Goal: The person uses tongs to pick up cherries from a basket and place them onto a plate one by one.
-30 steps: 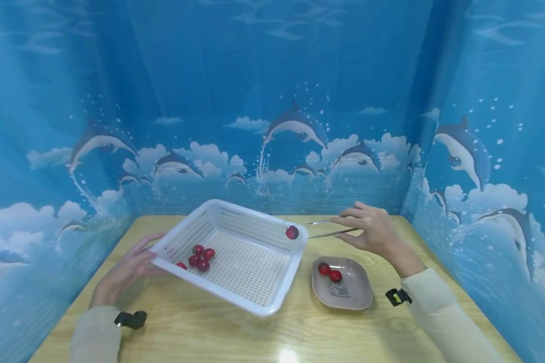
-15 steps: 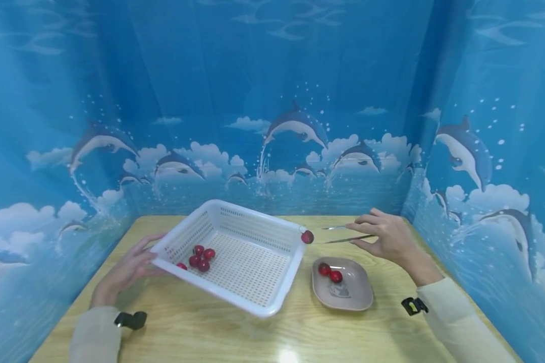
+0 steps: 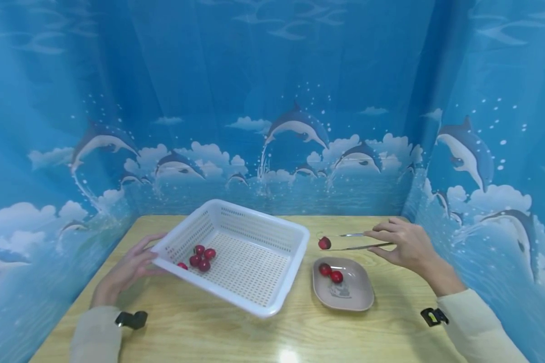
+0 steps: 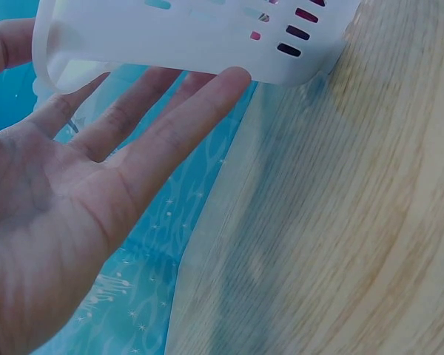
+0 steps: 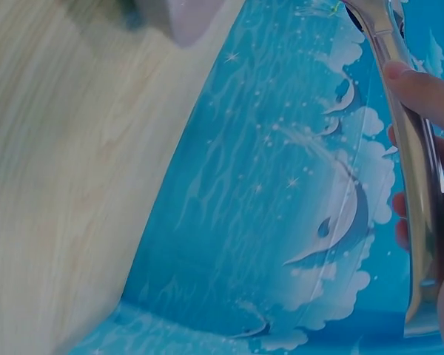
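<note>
A white perforated plastic basket (image 3: 274, 305) is tilted above the table, and several red cherries (image 3: 204, 265) lie in its left end. My left hand (image 3: 129, 267) holds that end, thumb at the rim and fingers stretched under it; the left wrist view shows the fingers (image 4: 185, 140) against the basket wall (image 4: 200, 44). Metal tongs (image 3: 365, 246) are gripped in my right hand (image 3: 406, 244). Between their tips a cherry (image 3: 324, 244) with a thin stem hangs behind the plate's far edge. In the right wrist view the tongs' handle (image 5: 422, 214) lies between thumb and fingers.
A small greyish-pink square plate (image 3: 361, 297) stands right of the basket with two cherries (image 3: 336, 277) in it. The wooden table (image 3: 200, 327) is enclosed at the back and sides by blue dolphin-printed curtains (image 3: 236, 101).
My right hand has carried the tongs and cherry rightward and slightly down, out over the basket's right rim to behind the plate. The left hand and basket stay in place.
</note>
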The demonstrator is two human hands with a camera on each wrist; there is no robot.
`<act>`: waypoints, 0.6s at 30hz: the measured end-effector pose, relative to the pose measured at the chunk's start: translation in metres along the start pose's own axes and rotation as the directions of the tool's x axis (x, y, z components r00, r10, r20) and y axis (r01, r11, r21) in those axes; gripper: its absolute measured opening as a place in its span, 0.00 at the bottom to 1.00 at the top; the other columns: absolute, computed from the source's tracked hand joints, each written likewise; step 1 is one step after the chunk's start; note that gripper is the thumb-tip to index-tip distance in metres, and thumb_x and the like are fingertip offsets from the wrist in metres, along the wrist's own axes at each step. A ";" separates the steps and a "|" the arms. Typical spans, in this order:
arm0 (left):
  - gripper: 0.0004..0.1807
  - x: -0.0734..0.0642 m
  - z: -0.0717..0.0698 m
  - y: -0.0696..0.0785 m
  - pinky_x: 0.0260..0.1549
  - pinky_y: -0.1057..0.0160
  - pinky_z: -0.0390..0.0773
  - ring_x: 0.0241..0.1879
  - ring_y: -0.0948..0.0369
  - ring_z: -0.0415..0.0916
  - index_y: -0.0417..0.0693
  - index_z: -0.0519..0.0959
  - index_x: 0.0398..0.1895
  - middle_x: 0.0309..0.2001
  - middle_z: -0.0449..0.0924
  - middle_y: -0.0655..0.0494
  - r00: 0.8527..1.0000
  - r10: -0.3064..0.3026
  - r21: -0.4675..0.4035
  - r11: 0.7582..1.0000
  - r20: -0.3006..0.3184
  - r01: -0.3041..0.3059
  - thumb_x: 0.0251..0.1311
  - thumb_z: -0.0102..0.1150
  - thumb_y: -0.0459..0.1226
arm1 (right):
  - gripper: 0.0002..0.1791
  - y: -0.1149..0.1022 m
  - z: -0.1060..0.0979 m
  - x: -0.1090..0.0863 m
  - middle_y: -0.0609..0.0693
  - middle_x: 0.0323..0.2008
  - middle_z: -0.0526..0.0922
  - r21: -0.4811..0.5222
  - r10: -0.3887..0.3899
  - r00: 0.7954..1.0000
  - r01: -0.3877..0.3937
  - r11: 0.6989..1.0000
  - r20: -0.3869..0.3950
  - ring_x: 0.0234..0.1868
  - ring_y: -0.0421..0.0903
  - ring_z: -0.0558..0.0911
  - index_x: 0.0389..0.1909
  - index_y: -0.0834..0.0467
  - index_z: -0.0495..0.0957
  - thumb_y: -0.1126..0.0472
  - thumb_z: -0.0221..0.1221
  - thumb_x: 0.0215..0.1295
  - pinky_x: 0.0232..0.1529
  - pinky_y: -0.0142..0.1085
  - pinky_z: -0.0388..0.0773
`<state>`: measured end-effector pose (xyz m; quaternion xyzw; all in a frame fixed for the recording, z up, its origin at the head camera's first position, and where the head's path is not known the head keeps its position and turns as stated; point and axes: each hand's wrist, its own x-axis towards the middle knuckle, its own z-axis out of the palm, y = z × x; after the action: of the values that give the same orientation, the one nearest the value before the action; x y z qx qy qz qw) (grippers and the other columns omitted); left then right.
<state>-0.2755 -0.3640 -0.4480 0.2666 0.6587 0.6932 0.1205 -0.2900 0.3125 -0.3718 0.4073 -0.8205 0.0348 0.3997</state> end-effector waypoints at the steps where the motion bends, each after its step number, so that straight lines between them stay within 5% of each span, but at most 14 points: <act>1: 0.30 0.000 0.000 0.000 0.57 0.50 0.87 0.61 0.60 0.80 0.52 0.56 0.81 0.68 0.72 0.66 1.000 -0.001 -0.001 1.000 0.001 0.001 0.79 0.34 0.28 | 0.37 0.001 -0.001 -0.003 0.44 0.31 0.89 -0.001 0.004 1.000 -0.004 1.000 0.003 0.30 0.44 0.81 0.39 0.49 0.92 0.28 0.42 0.74 0.16 0.30 0.73; 18: 0.30 0.000 0.000 0.000 0.56 0.51 0.87 0.62 0.61 0.80 0.53 0.56 0.81 0.67 0.72 0.66 1.000 -0.015 -0.002 1.000 -0.009 0.015 0.79 0.34 0.28 | 0.38 0.008 -0.007 -0.035 0.42 0.30 0.88 0.004 0.038 0.997 -0.038 0.999 0.072 0.28 0.39 0.78 0.37 0.47 0.92 0.27 0.40 0.73 0.13 0.19 0.58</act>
<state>-0.2758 -0.3643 -0.4484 0.2581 0.6606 0.6942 0.1230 -0.2786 0.3432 -0.3889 0.3938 -0.8418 0.0301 0.3679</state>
